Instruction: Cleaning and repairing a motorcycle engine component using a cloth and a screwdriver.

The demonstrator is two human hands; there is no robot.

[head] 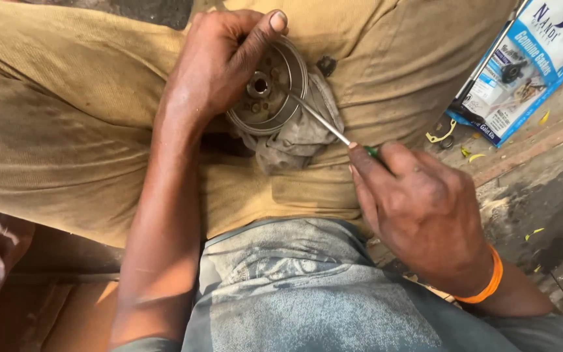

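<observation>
Two hands are working on a round metal part resting on the person's lap.

Khaki trousers (66,130) are carrying the metal pulley (270,88), which is lying on a grey rag (298,137). Left hand (219,62) is clamped over the pulley's rim, thumb across the top edge. Right hand (418,208), below and right of the pulley, is closed around a screwdriver (324,124) whose tip is touching the rim. Right of the pulley, a blue box (522,65) is lying on the ground. I judge the tip may be slipping off the smooth rim toward the left fingers or the leg, because the part is only sitting on soft cloth.
</observation>
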